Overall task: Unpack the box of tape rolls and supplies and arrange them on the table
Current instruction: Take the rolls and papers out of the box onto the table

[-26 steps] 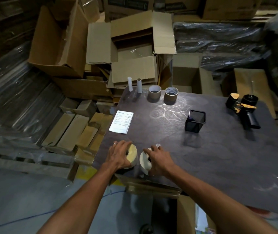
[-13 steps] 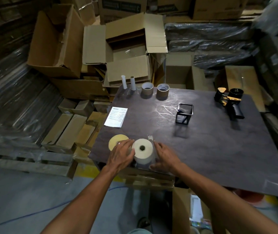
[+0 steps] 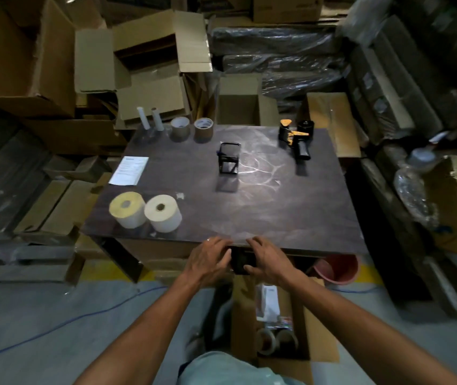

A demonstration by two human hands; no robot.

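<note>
Dark table (image 3: 291, 207): two pale rolls (image 3: 145, 209), paper sheet (image 3: 129, 171), tape dispenser (image 3: 295, 138)

I can read nothing here. The paper sheet (image 3: 129, 170) on the counter (image 3: 291, 212) carries printed lines, and the cardboard boxes (image 3: 285, 6) at the back show dark print, all too blurred for me.

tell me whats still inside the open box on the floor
Inside the open box show two tape rolls, one clear and one brown, plus a white packet. Anything beneath them is hidden by shadow.
</note>
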